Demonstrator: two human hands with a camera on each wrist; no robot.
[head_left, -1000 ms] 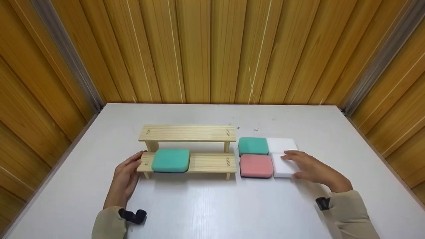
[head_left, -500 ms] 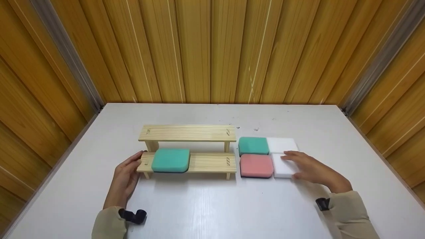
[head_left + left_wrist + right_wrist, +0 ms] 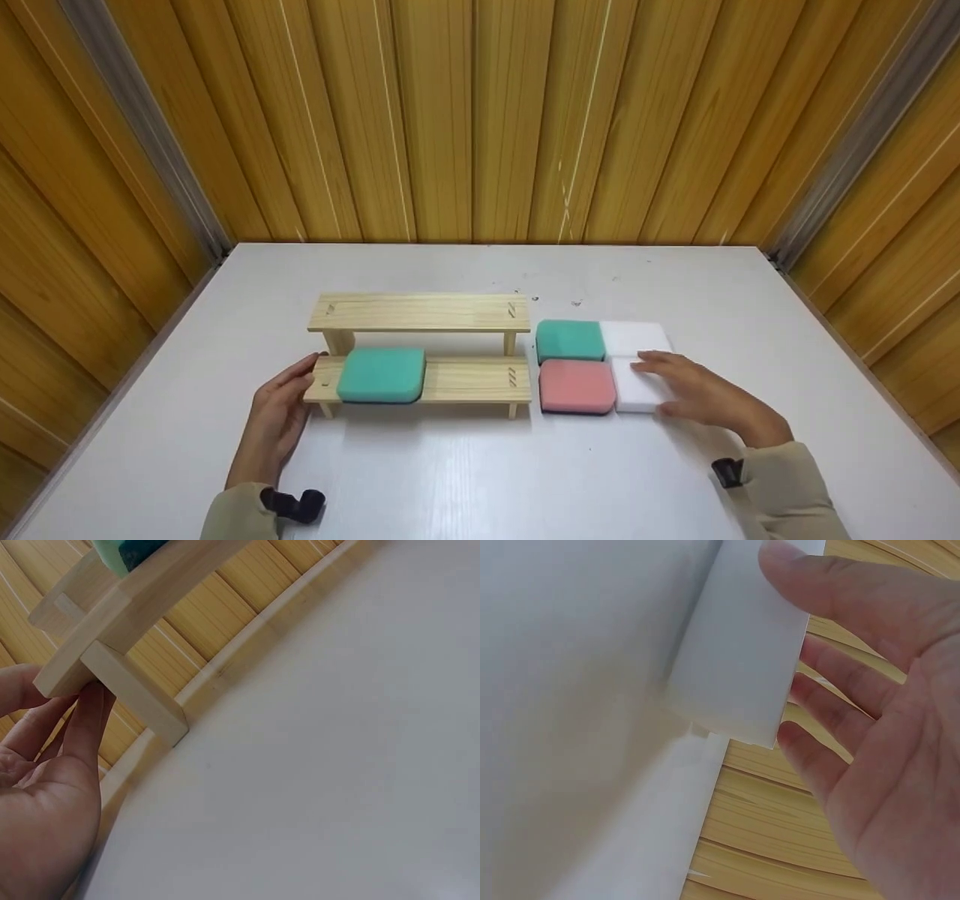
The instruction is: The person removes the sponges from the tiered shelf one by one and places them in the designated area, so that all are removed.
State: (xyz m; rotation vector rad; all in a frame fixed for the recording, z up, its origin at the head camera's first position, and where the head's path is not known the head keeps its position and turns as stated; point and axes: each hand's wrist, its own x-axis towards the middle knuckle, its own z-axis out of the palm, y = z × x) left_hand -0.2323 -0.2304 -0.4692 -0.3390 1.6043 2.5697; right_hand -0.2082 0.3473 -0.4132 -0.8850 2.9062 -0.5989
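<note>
In the head view, my left hand (image 3: 274, 420) pinches the left end of the lower plank of a two-tier wooden shelf (image 3: 476, 379); the left wrist view has the fingers under the board (image 3: 79, 664) and the thumb at its end. A turquoise sponge (image 3: 381, 374) with a dark underside lies on that plank. At right, my right hand (image 3: 701, 394) holds the near white sponge (image 3: 634, 386), thumb at its near side and fingers over its top. In the right wrist view, the thumb lies against the white sponge (image 3: 739, 645).
Touching the near white sponge are a pink sponge (image 3: 577, 385) on its left and another white sponge (image 3: 634, 337) behind. A green sponge (image 3: 570, 340) sits behind the pink one. The upper plank (image 3: 420, 312) is bare. Wood-patterned walls (image 3: 510, 112) enclose the white table (image 3: 465, 480).
The head view has tilted slightly, so everything sits a little lower in it. Both hands and all the sponges keep their places.
</note>
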